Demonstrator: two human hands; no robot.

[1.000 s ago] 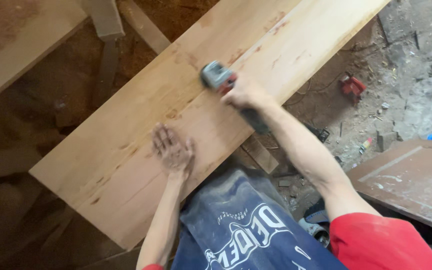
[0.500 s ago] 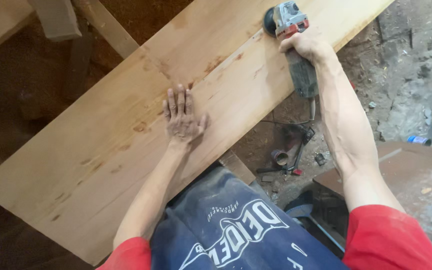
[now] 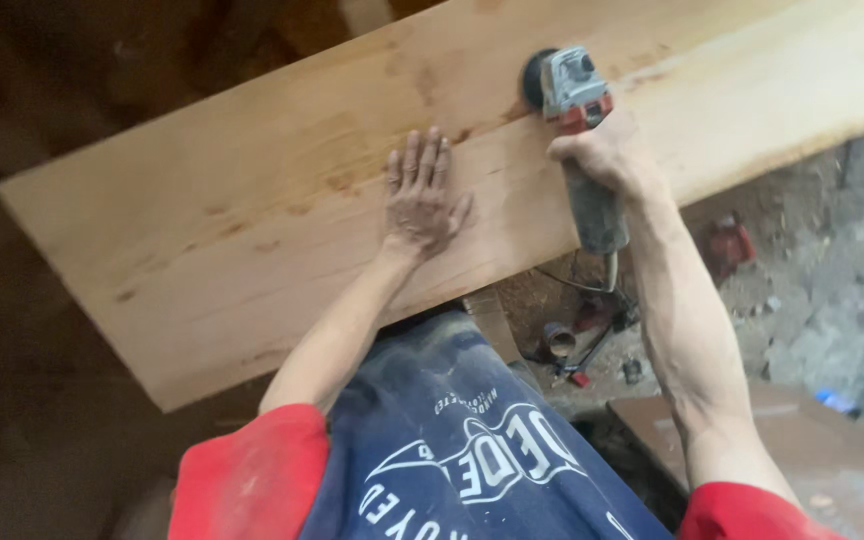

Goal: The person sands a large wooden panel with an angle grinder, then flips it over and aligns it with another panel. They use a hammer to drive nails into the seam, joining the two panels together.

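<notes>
- Head view, looking straight down: a wide pale plank [image 3: 252, 230] runs at a slant from lower left to upper right.
- My left hand [image 3: 420, 200] lies flat on the plank near its middle, palm down, fingers [image 3: 418, 160] spread and straight, gripping nothing.
- My right hand [image 3: 602, 155] is wrapped tight around the grinder [image 3: 577, 120], fingers closed on its body just behind the red and grey head.
- The grinder's dark disc [image 3: 535, 78] sits on the plank's top face, near the far side, to the right of my left hand and well apart from it.
- The grinder's grey handle end pokes out past the plank's near edge, over the floor.
- A thin cable [image 3: 572, 285] curls below that handle end.
- Brown knots and streaks mark the wood around my left hand.
- Below the plank's near edge, rubble and small tools lie on the grey floor [image 3: 822, 300]; a red object [image 3: 730, 245] sits there to the right of my forearm.
- My blue apron [image 3: 452, 440] and red sleeves fill the bottom of the view.
</notes>
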